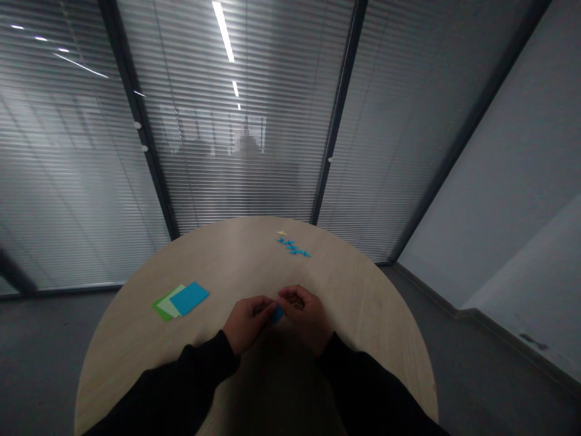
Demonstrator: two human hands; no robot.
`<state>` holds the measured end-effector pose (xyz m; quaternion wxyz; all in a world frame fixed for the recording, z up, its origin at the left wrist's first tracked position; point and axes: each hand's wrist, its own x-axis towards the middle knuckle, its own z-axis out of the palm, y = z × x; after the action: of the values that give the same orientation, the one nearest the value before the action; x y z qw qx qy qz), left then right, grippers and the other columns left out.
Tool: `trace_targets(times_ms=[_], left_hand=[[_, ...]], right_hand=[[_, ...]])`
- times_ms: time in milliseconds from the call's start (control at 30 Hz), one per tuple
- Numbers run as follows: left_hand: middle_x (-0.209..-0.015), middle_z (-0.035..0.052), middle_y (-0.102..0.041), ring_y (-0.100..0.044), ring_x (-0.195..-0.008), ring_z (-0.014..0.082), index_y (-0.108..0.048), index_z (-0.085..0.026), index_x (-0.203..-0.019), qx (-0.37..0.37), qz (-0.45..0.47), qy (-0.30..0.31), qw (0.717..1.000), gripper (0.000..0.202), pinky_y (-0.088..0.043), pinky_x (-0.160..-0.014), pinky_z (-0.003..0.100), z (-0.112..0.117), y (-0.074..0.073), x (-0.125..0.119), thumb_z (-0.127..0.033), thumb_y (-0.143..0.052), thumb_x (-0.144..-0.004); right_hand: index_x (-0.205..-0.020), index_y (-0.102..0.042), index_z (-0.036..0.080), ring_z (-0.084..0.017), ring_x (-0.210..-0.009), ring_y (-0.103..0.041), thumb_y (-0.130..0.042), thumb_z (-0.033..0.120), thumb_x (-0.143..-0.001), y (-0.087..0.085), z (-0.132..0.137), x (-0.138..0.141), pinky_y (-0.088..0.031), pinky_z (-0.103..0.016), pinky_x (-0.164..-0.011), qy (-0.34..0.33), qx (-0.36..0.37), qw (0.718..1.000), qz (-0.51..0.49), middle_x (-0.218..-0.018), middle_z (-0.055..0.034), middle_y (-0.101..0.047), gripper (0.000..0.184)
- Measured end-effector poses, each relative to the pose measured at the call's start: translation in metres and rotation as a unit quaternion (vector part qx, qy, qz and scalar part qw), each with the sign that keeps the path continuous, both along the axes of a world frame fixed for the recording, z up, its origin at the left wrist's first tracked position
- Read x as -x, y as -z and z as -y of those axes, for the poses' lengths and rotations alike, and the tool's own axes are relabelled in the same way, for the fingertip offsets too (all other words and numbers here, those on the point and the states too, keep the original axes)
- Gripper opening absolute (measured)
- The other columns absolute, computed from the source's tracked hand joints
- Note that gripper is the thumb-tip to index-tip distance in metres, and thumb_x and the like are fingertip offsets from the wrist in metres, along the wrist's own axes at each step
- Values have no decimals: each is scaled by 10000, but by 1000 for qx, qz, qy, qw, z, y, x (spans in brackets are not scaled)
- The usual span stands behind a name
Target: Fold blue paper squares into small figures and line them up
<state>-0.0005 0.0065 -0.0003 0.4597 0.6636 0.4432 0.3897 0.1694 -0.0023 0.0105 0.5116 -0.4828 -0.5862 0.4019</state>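
Note:
Between my two hands is a small piece of folded blue paper, partly covered by the fingers. My left hand pinches it from the left with thumb and forefinger. From the right, my right hand grips the same paper, its fingers curled. Farther back on the table lie several small pointed blue paper shapes, with one yellow pointed paper shape just behind them. To the left of my hands rests a short stack of paper sheets, a blue sheet on top and green sheets showing beneath.
The round wooden table has its curved edge in front and on both sides. Beyond it stands a glass partition with blinds. A pale wall is on the right, with grey floor around the table.

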Motion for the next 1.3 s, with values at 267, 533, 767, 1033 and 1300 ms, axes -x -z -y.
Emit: trace_targets(times_ms=[267, 533, 767, 1033, 1300], left_hand=[[-721, 39, -672, -605, -625, 163, -688, -152, -841, 33, 86, -59, 994, 388, -496, -618, 287, -4, 3, 1, -537, -638, -827], [-673, 30, -662, -579, -586, 153, -701, -147, -845, 22, 66, -69, 995, 412, -447, -572, 269, 3, -6, 0, -554, -646, -811], [-646, 21, -641, -546, -583, 148, -714, -145, -837, 30, 72, -59, 995, 420, -418, -571, 267, 4, -6, 0, -560, -665, -800], [-758, 60, -708, -576, -652, 166, -745, -142, -918, 34, 82, -52, 995, 414, -433, -625, 286, 6, -8, -4, -536, -664, -819], [-788, 60, -722, -624, -732, 181, -736, -152, -857, 46, 132, -25, 990, 354, -462, -712, 297, 5, -7, -5, -500, -702, -803]], right_hand=[[-900, -710, 159, -146, -691, -584, -657, 510, -828, 4, -6, -4, -468, -269, -628, -92, 99, 989, -56, -816, -42, -671, 363], [-873, -709, 146, -126, -622, -537, -744, 495, -765, 5, -3, -5, -403, -259, -598, -130, 128, 982, -44, -720, -12, -630, 366], [-815, -703, 146, -123, -604, -517, -744, 470, -760, 3, -3, -7, -386, -262, -595, -122, 109, 986, -36, -680, -2, -610, 331], [-738, -644, 167, -116, -568, -488, -754, 436, -737, 4, -3, -8, -367, -256, -565, -114, 107, 987, -25, -627, 19, -576, 290], [-774, -658, 163, -114, -570, -493, -739, 497, -773, 3, -2, -9, -366, -248, -560, -131, 105, 985, -33, -631, 17, -574, 344]])
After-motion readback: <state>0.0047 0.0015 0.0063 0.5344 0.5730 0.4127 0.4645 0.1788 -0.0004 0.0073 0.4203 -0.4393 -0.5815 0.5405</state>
